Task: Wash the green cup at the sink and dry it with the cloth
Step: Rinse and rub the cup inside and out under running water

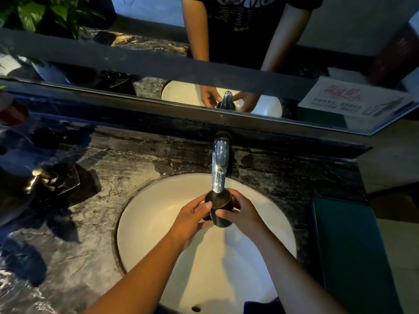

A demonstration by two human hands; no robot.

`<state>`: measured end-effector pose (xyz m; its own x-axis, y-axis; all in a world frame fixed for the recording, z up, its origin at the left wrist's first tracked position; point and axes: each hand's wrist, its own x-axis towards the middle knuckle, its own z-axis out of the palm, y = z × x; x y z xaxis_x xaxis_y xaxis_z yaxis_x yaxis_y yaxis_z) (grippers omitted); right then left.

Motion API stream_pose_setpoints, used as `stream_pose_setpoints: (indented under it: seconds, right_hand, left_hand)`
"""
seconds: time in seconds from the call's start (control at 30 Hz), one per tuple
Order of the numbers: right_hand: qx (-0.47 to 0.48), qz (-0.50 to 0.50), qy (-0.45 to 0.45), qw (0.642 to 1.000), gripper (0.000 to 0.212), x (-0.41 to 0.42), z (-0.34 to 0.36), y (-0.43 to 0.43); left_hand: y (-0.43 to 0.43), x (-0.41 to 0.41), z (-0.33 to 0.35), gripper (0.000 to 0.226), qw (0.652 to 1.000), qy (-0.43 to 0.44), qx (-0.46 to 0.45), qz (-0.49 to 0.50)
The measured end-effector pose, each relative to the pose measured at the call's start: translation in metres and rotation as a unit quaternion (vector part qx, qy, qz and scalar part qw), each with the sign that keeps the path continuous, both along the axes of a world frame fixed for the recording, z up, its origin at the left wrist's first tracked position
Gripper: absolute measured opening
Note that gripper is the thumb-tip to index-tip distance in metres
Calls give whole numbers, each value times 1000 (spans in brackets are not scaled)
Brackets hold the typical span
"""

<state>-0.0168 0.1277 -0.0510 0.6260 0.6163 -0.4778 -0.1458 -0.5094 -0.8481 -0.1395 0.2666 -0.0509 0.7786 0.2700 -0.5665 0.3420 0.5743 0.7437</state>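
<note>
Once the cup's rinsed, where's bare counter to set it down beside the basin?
Bare marble counter lies left of the sink, toward the near edge. Right of the sink, the green tray is bare and flat. The far left is crowded: a black dispenser and dark items. Both hands hold the green cup under the faucet.

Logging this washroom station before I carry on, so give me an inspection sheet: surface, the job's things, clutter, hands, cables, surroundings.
Surface: dark marble counter around a white round sink.
Job's things: cup held upright under the faucet, mouth just below the spout; it looks dark in this light. A dark cloth-like corner shows at the bottom edge; cannot confirm it is the cloth.
Clutter: black dispenser with a brass pump at left; teal tray at right.
Hands: left hand and right hand both grip the cup.
Cables: nothing seen.
Surroundings: mirror behind, plant top left, printed card at right.
</note>
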Motion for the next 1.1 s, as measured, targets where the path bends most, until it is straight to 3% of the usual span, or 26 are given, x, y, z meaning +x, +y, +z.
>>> stream_pose_setpoints:
  seconds: [0.2,0.5,0.9,1.1]
  right_hand:
    - [-13,19,-26,999,47,6,0,2]
    - [-1,28,-15,999,51,6,-2,4]
    - [36,-3,-4,999,67,-10,-14,13]
    - [34,-17,-46,998,74,-11,-18,11]
  left_hand:
    - [-3,2,-8,25,998,4,-51,21]
    - [-5,0,-4,28,999,3,-44,16]
    - [8,-2,-3,37,994,-53,91,8]
    - [11,10,1,28,996,3,86,-4]
